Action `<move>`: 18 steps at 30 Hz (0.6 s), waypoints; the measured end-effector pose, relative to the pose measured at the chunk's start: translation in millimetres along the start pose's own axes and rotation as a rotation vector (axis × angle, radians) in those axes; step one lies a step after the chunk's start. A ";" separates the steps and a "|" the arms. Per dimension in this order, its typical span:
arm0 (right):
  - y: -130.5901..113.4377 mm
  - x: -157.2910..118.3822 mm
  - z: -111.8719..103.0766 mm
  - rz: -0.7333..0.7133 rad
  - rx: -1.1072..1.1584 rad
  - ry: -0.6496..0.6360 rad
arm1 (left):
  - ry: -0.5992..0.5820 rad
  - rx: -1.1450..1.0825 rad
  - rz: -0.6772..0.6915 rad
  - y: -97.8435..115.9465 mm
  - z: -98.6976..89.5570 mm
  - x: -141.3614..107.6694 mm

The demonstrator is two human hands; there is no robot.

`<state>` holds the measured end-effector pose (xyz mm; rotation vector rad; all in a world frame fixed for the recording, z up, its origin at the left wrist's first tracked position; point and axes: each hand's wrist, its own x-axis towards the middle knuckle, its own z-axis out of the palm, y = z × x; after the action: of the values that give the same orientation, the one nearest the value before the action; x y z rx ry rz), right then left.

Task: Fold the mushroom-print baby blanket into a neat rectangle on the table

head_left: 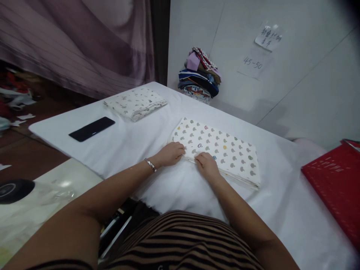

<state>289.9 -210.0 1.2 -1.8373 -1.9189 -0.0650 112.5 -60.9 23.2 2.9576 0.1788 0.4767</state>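
A folded white cloth [216, 144] with grey and coloured mushroom-like prints lies flat on the white-covered table [157, 183]. At its near left corner my left hand [171, 153], with a silver bracelet at the wrist, has its fingers closed on the folded edge. A short way to the right, my right hand [207, 165] pinches the same near edge between thumb and fingers. The cloth's layers show along its front side; the fingertips are partly hidden against it.
Toward the far left lie another folded printed cloth [135, 103] and a black phone [92, 128]. Stacked fabrics [199, 75] stand beyond the table by the wall. A red bag-like item [334, 180] sits at the right, and a pink curtain [112, 45] hangs behind.
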 end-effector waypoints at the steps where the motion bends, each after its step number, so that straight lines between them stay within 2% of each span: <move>1: -0.1 -0.2 -0.1 -0.002 -0.004 -0.002 | -0.003 -0.005 0.003 0.3 -0.6 -0.8; 18: 1.9 0.0 2.5 0.033 -0.019 -0.003 | 0.009 -0.020 0.012 -8.1 4.7 -2.4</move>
<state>291.0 -208.9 -1.6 -1.8821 -1.8953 -0.0699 110.9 -53.9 16.7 2.9389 0.1564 0.4911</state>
